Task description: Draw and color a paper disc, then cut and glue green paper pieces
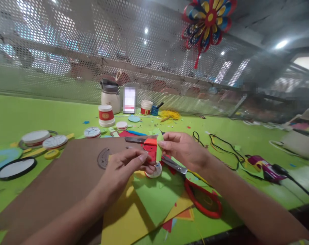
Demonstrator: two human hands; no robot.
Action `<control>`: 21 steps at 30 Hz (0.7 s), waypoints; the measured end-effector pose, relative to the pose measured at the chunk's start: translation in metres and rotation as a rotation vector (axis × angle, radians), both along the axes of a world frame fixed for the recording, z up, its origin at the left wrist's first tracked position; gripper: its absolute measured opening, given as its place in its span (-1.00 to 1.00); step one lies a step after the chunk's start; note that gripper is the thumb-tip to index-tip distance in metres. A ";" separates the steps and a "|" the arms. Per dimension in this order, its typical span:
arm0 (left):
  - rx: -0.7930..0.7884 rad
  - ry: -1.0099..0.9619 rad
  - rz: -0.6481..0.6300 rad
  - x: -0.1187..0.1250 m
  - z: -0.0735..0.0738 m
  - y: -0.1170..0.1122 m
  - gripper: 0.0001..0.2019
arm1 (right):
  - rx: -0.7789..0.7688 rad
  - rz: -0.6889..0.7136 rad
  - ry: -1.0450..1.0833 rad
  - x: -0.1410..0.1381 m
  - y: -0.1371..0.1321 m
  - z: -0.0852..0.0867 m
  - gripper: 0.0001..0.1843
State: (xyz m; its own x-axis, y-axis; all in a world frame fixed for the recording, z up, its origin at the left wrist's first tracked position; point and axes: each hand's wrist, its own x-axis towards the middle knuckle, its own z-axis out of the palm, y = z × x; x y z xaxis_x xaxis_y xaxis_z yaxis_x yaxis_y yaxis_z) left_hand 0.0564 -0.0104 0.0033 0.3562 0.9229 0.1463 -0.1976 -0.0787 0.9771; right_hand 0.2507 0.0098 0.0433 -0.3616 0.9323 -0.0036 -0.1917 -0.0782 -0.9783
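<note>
My right hand [183, 146] pinches a small light-green paper piece [159, 147] upright between thumb and fingers. Just left of it is my left hand [129, 163], its thumb and fingertips drawn together; whatever they hold, if anything, I cannot make out. Below the hands lie a round white lid [154, 171] and red-handled scissors [214, 212], whose blades point up and left. Green paper [157, 200] overlaps a yellow sheet [124, 217] nearest me. Beyond the fingers are red paper pieces [149, 148], partly hidden.
A brown board [80, 177] covers the left front of the green table. White lids [35, 136] and a yellow tape measure [51, 154] lie at left. Behind stand a jug [110, 97], a red-banded tub [106, 115] and a phone [129, 98]. Black cord [226, 144] lies right.
</note>
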 end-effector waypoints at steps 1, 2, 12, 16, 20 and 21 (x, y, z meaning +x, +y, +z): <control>0.005 0.008 0.002 0.000 0.001 0.000 -0.80 | -0.021 0.006 0.007 -0.002 0.001 -0.003 -0.69; 0.015 0.018 -0.001 0.000 0.001 -0.001 -0.81 | -0.032 0.009 0.005 -0.004 0.002 -0.005 -0.69; 0.058 0.085 0.056 0.003 0.006 -0.004 -0.85 | 0.019 -0.051 -0.154 -0.010 -0.002 -0.016 -0.74; 0.060 0.070 0.055 0.004 0.007 -0.004 -0.86 | 0.064 -0.065 -0.181 -0.011 -0.003 -0.016 -0.76; 0.087 0.073 0.060 0.004 0.005 -0.003 -0.86 | 0.149 -0.069 -0.235 -0.012 -0.004 -0.014 -0.78; 0.101 0.063 0.057 0.005 0.004 -0.003 -0.86 | 0.160 -0.068 -0.249 -0.012 -0.004 -0.013 -0.78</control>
